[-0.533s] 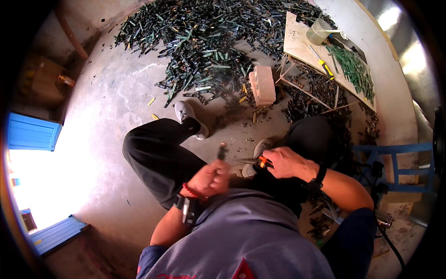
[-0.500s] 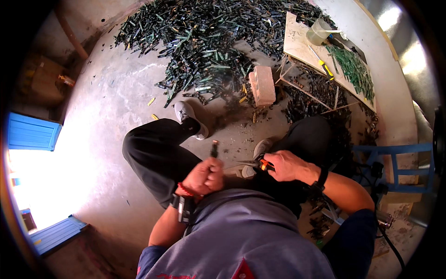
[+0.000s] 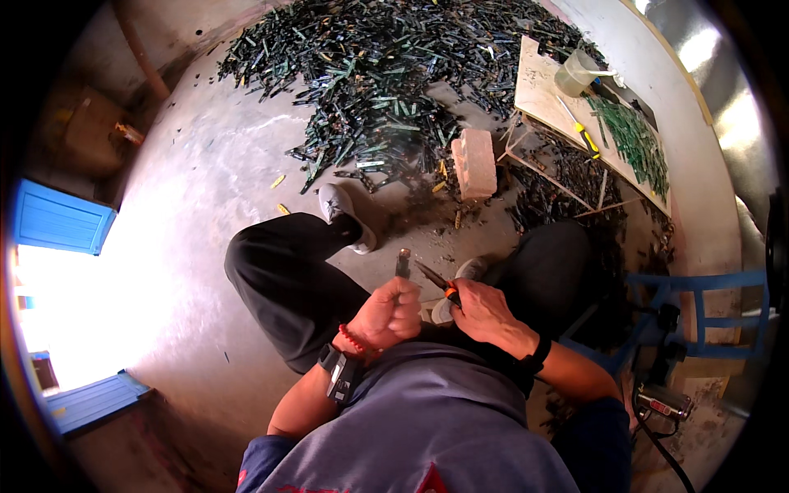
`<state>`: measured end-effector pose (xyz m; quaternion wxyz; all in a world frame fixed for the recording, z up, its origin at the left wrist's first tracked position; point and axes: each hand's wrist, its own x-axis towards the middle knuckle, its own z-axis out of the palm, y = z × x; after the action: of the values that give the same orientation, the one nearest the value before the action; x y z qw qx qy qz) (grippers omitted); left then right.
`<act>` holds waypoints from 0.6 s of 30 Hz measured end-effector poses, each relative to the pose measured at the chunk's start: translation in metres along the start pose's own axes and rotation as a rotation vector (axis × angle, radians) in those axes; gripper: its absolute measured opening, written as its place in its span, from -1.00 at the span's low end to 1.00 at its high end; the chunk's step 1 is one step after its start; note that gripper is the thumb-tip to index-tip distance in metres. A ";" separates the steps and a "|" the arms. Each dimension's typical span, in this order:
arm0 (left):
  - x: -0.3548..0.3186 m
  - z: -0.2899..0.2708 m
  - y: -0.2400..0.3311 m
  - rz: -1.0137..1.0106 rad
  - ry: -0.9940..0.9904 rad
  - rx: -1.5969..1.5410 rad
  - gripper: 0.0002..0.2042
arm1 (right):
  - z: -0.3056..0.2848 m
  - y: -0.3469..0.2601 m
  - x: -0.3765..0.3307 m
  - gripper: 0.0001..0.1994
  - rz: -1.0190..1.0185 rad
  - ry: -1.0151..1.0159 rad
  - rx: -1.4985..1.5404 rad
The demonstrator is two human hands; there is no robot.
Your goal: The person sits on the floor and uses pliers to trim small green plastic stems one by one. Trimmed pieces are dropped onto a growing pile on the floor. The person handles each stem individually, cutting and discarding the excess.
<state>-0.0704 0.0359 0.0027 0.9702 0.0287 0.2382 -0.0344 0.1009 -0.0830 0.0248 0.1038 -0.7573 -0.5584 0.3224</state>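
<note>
My left hand (image 3: 388, 315) is closed in a fist around a small dark stick-like piece (image 3: 403, 264), whose coppery end points up and away from me. Most of the piece is hidden by my fingers. My right hand (image 3: 493, 314) grips long-nose pliers (image 3: 434, 278) with orange-and-black handles. Their dark jaws slant toward the piece, close to its upper end; a narrow gap seems to separate them. Both hands are above my lap, between my knees.
A large heap of dark and green strips (image 3: 370, 74) covers the far floor. Nearer stands a reddish brick (image 3: 474, 164). At right, a board (image 3: 532, 86) bears a plastic cup (image 3: 575, 74), a yellow-and-black screwdriver (image 3: 587, 140) and green strips (image 3: 631, 140). A blue chair (image 3: 699, 316) stands beside me.
My left hand has moved right with the dark piece. My right hand has come slightly left, and the pliers now tilt upward, their tips nearer the piece. The view has shifted a little.
</note>
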 end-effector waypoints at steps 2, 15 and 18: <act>0.001 -0.003 0.002 0.010 0.017 -0.008 -0.73 | 0.006 0.002 0.001 -0.73 -0.033 0.091 0.036; 0.006 0.002 -0.004 -0.003 0.119 -0.028 -0.71 | 0.007 -0.009 0.000 -0.73 0.011 0.174 -0.125; 0.007 -0.003 -0.006 0.014 0.154 -0.038 -0.71 | 0.009 -0.007 0.000 -0.69 0.080 0.083 -0.101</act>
<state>-0.0661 0.0301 -0.0030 0.9496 0.0147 0.3126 -0.0209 0.0901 -0.0823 0.0219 0.0758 -0.7959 -0.5386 0.2659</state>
